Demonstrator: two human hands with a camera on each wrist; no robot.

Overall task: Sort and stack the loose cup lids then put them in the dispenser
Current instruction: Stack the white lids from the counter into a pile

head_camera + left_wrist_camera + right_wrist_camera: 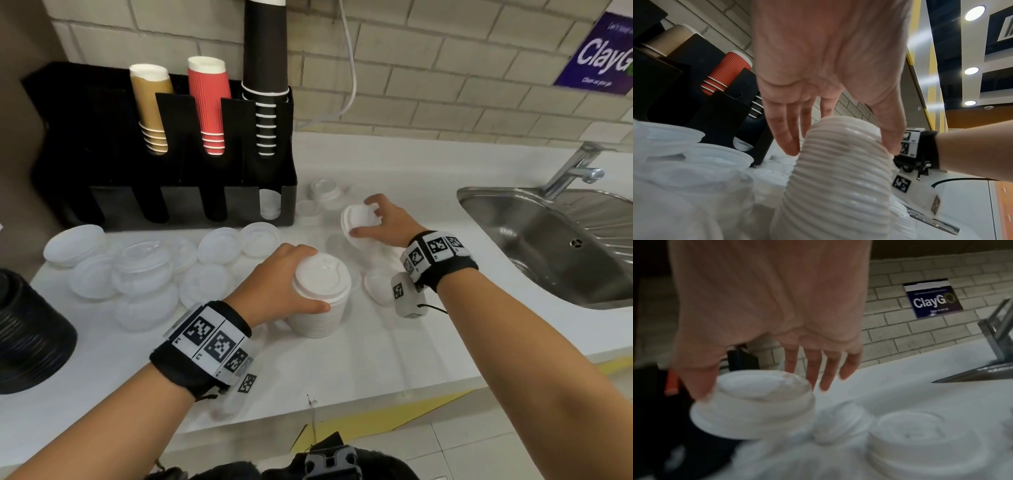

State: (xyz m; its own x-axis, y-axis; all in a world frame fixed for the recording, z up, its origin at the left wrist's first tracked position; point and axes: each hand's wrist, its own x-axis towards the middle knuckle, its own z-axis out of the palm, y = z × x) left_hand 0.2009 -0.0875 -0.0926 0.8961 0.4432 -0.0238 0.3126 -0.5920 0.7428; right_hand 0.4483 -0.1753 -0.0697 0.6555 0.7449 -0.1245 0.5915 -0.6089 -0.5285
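Note:
A tall stack of white lids (318, 318) (838, 186) stands on the white counter (394, 359). My left hand (301, 277) (842, 146) grips its top between thumb and fingers. Just beyond it, my right hand (364, 221) (762, 386) pinches a single white lid (354, 214) (754, 410), tilted above the counter. More loose white lids (219, 245) (920, 439) and clear lids (144, 270) lie scattered around. The black dispenser (102, 171) (725, 121) stands at the back left; its right front slot shows a few white lids (270, 204).
Gold, red and black paper cups (209, 102) fill the dispenser's upper slots. A pile of black lids (30, 335) sits at the left edge. A steel sink (548, 246) with a tap (575, 168) is at the right. Small lids (323, 190) lie behind my right hand.

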